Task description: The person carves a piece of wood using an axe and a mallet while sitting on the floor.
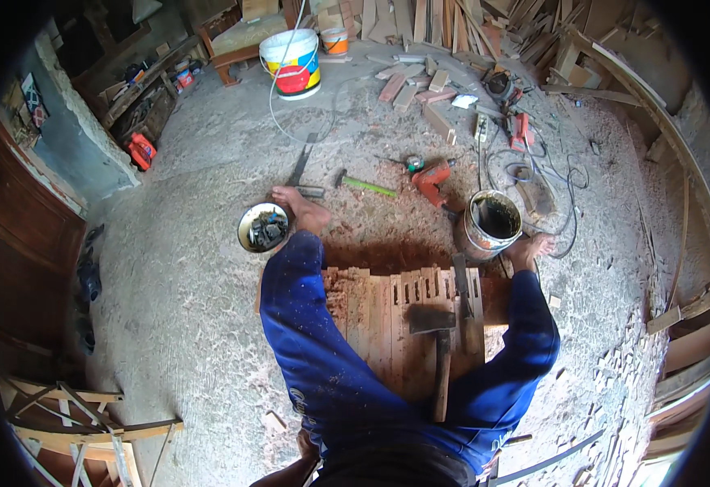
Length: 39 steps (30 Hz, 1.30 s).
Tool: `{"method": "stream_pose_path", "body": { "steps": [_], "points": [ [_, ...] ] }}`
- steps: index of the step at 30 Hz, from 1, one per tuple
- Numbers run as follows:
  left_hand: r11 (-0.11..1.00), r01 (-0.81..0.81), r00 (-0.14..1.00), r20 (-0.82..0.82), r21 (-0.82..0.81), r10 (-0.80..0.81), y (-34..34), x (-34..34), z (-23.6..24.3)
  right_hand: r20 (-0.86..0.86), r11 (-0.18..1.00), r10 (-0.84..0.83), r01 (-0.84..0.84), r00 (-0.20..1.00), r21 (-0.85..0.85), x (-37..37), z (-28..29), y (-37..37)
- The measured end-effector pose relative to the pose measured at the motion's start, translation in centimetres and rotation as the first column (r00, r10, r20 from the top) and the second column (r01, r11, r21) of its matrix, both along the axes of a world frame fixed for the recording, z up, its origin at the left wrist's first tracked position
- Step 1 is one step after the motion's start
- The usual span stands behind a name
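At the lower edge, beside my left hip, part of my left hand (308, 445) shows in shadow; its fingers are hidden. My right hand is out of view. Between my legs, in blue trousers, lies a row of wooden slats (375, 325), several with slots cut near their far ends. On top rests a hatchet (432, 319), its dark head far and its wooden handle pointing toward me. Right of it lies a chisel (463, 286), blade end away from me. Neither tool is in a visible hand.
A small pot of dark pieces (251, 237) sits by my left foot, a dirty bucket (493, 243) by my right. Ahead lie a green-handled hammer (369, 187), a red power drill (431, 182), and cables (570, 174). Wood offcuts (407, 89) and a paint bucket (296, 85) stand farther back.
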<state>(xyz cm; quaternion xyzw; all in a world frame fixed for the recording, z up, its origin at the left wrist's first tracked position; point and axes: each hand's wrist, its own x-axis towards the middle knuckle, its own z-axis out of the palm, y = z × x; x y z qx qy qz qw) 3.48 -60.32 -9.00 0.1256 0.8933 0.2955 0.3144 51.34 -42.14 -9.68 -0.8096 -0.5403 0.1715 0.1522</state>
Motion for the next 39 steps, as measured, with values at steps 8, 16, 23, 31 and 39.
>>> {"method": "stream_pose_path", "body": {
  "steps": [8,16,23,31,39],
  "points": [
    [1.0,0.015,0.999,-0.051,0.011,-0.014,0.0,-0.4,0.7,0.04,0.995,-0.099,0.098,0.994,0.024,0.3,-0.3,-5.5],
    [1.0,0.027,0.989,-0.146,0.007,-0.026,-1.7,-0.2,-0.6,0.153,0.983,-0.093,0.066,0.984,0.171,1.0,-2.0,-6.2],
    [0.839,0.325,0.785,-0.619,0.436,0.018,6.0,-4.7,8.7,-0.351,0.877,-0.037,0.198,0.936,0.438,-0.5,11.3,6.7],
    [0.236,0.022,0.881,0.092,0.972,-0.464,31.7,-1.6,23.3,-0.208,0.377,0.925,-0.712,0.317,0.593,-30.6,22.4,17.7],
    [0.047,-0.126,0.983,0.131,0.991,-0.128,33.4,-5.5,24.8,0.223,0.101,0.963,-0.972,0.149,0.212,-36.8,11.1,30.5]
  ]
}}
